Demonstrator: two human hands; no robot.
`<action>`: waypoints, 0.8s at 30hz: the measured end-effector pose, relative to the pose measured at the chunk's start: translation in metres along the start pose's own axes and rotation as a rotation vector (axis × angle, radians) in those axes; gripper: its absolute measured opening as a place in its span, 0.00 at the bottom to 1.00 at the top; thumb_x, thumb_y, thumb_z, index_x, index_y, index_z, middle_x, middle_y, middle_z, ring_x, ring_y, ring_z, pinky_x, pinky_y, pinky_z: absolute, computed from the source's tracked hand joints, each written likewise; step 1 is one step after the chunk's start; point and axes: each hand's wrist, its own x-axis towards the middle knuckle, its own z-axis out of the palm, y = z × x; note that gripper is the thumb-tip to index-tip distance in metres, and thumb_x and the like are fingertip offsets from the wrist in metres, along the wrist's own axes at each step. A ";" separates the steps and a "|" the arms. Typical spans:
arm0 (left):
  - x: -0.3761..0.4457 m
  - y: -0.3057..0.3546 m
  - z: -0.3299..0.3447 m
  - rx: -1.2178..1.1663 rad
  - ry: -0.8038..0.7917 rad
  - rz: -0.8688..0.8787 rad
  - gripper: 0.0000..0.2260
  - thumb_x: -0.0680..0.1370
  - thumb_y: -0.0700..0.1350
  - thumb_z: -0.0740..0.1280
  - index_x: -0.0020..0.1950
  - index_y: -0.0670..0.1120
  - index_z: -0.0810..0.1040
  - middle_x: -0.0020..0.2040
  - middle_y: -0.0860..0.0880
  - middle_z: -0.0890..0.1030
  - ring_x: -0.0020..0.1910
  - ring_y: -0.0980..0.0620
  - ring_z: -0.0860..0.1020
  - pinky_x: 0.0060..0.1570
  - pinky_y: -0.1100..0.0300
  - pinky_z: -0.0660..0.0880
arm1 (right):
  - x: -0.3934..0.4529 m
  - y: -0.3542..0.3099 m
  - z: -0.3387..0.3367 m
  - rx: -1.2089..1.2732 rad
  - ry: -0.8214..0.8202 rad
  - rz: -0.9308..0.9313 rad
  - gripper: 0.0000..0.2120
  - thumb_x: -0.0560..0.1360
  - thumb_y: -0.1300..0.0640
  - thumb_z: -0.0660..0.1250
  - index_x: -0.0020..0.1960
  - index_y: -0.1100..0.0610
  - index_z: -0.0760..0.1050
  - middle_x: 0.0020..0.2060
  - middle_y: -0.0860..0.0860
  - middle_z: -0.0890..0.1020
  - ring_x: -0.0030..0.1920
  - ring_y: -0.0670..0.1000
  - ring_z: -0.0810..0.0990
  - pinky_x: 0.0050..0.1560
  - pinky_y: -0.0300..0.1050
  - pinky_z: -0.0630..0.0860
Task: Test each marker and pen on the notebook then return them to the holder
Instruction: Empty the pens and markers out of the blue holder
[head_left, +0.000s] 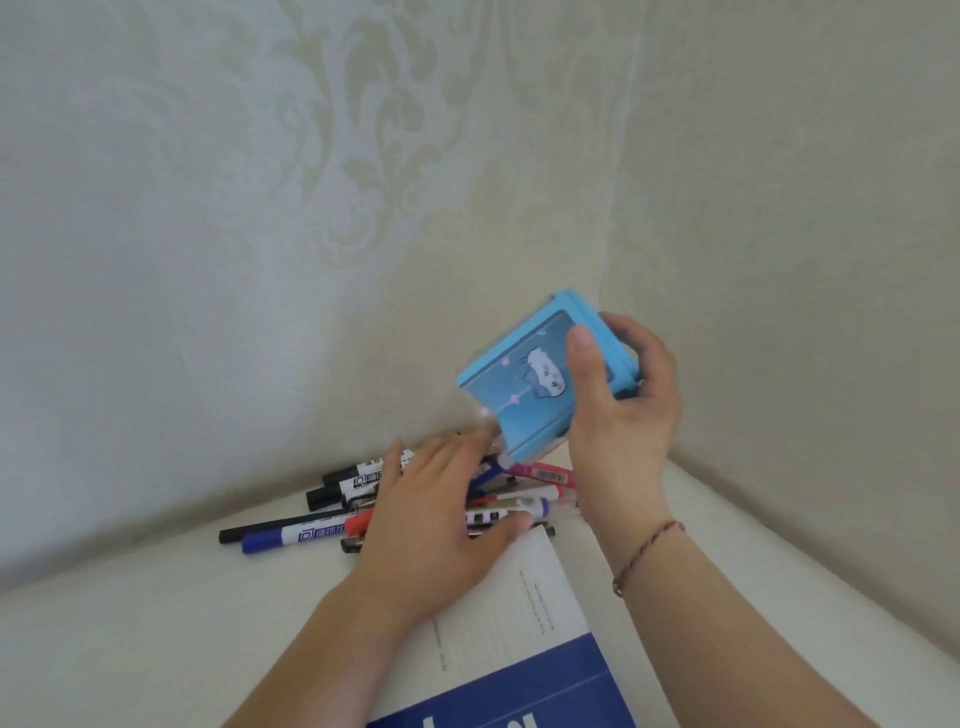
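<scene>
My right hand (621, 410) grips the light-blue pen holder (519, 384), which carries a cartoon picture; it is lifted off the table and tipped with its mouth pointing down-left. Beneath it a pile of several markers and pens (363, 512) lies on the white table in the corner. My left hand (441, 525) rests flat on that pile with straight, spread fingers, covering its middle. The notebook (519, 639), white with a blue band, lies closed near the front, partly under my left wrist.
Two patterned walls meet in a corner (608, 260) right behind the pile. The white table (130, 649) runs out to the left and front. A thin red cord bracelet (649, 551) is on my right wrist.
</scene>
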 end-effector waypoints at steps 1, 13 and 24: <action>0.000 -0.002 0.002 0.028 0.010 0.013 0.26 0.75 0.64 0.61 0.71 0.61 0.60 0.67 0.59 0.74 0.68 0.54 0.70 0.73 0.40 0.59 | -0.002 -0.002 0.000 -0.012 -0.023 -0.026 0.15 0.68 0.41 0.71 0.52 0.45 0.77 0.57 0.52 0.77 0.55 0.52 0.79 0.56 0.54 0.78; -0.001 0.008 -0.010 -0.218 0.229 -0.067 0.41 0.70 0.61 0.69 0.77 0.57 0.51 0.73 0.62 0.63 0.72 0.61 0.61 0.73 0.52 0.59 | 0.018 -0.014 -0.004 0.295 0.120 0.295 0.11 0.74 0.46 0.70 0.49 0.53 0.77 0.42 0.49 0.82 0.41 0.48 0.82 0.44 0.47 0.79; -0.001 0.010 -0.016 -0.654 0.515 -0.113 0.51 0.62 0.55 0.78 0.78 0.58 0.52 0.70 0.59 0.69 0.68 0.59 0.71 0.59 0.62 0.76 | -0.001 -0.012 -0.006 -0.196 -0.766 0.251 0.44 0.62 0.28 0.68 0.72 0.38 0.56 0.66 0.45 0.70 0.61 0.43 0.76 0.55 0.45 0.80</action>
